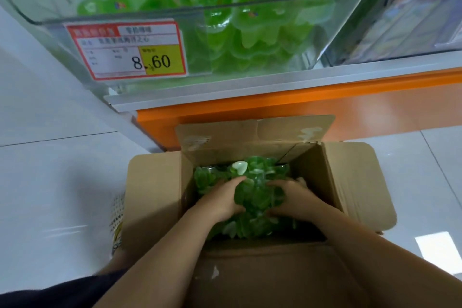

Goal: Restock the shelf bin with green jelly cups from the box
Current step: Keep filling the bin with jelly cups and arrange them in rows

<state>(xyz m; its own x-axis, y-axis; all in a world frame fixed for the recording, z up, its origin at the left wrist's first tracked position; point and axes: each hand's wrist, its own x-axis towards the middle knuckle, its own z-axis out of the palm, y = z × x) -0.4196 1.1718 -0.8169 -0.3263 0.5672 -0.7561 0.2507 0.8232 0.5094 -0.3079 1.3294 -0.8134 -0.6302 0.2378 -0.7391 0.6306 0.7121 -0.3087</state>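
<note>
Both bare forearms extend from 6 o'clock toward 12 o'clock and converge, the left hand (221,199) at 9 o'clock and the right hand (293,201) at 3 o'clock of a clump of jelly cups (260,197), fingers curled round it.

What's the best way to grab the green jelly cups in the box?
Come straight down through the open top of the box, since its walls block the sides. The green jelly cups lie in a loose heap, so cup both flanks and scoop, as the left hand and right hand do.
</note>
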